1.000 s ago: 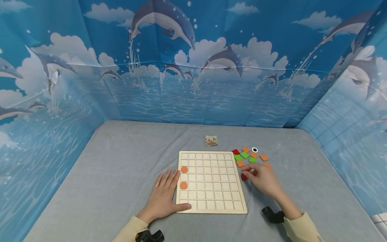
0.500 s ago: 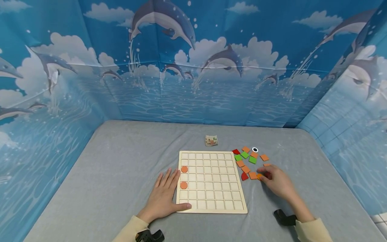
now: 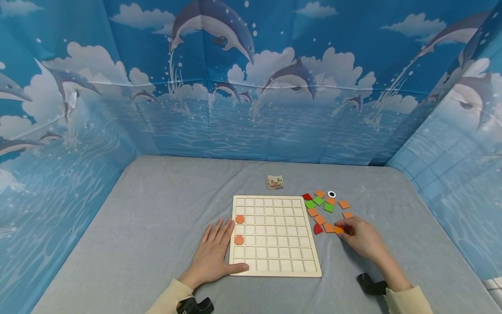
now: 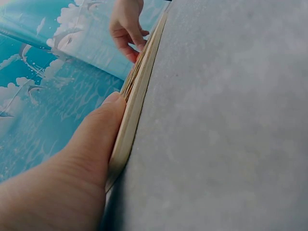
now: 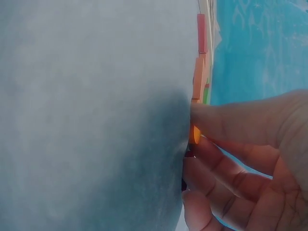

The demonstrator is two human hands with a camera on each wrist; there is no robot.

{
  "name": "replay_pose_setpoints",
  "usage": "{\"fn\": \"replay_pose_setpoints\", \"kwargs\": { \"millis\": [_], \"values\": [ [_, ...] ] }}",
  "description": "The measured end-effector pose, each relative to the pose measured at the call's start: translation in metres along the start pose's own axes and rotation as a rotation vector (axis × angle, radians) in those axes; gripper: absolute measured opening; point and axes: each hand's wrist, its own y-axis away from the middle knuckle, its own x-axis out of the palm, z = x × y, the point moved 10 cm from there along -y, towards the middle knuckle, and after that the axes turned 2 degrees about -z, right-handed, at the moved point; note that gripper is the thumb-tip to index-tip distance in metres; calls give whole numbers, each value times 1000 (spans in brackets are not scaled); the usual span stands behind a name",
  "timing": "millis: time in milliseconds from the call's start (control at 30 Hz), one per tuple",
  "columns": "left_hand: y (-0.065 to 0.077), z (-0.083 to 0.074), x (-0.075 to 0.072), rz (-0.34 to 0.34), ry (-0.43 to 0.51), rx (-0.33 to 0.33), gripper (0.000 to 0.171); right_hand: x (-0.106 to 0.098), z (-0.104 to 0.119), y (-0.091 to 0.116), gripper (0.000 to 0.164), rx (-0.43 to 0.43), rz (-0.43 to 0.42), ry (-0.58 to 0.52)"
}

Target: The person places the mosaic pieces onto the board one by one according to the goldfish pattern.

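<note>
A pale wooden grid board (image 3: 277, 275) lies on the table. My left hand (image 3: 211, 253) is spread flat at its left side, thumb over the lower left corner and fingertips at the left edge. Two orange discs (image 3: 239, 240) sit in the board's left column. To the right of the board, my right hand (image 3: 362, 237) pinches a yellow-orange piece (image 3: 338, 230) between thumb and fingers, low at the cloth. In the right wrist view, the thumb partly covers this yellow-orange piece (image 5: 195, 134); dark red shows under the fingers.
Orange square tiles (image 3: 328, 228), green tiles (image 3: 328, 207), red pieces (image 3: 317, 229) and a white ring-shaped piece with a dark centre (image 3: 331, 194) lie scattered right of the board. A small patterned card (image 3: 274, 182) lies behind it. A dolphin-printed curtain (image 3: 251, 131) encloses the grey-clothed table (image 3: 176, 196).
My right hand has moved right, from beside the red piece near the board to the yellow-orange piece, uncovering several orange tiles. My left hand has stayed in place.
</note>
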Motion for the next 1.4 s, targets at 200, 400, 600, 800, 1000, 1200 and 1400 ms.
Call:
{"fn": "replay_pose_setpoints", "kwargs": {
  "millis": [200,400,600,800,1000,1200,1400],
  "values": [
    [0,-1,-1,-6,2,2,115,0,0,1,22,3,7,32],
    [0,0,-1,-5,-5,-1,115,2,-2,0,21,34,30,37],
    [0,0,-1,-8,-8,3,115,3,-6,1,17,62,21,32],
    [0,0,-1,-10,-6,4,115,-2,-8,4,13,73,13,46],
    [0,0,0,-20,-14,9,115,-3,-9,8,12,96,16,40],
    [0,0,-1,-31,-19,17,115,-5,-1,12,16,96,7,18],
    [1,0,-1,-29,-20,17,115,-2,21,14,18,33,4,-50]
  ]
}}
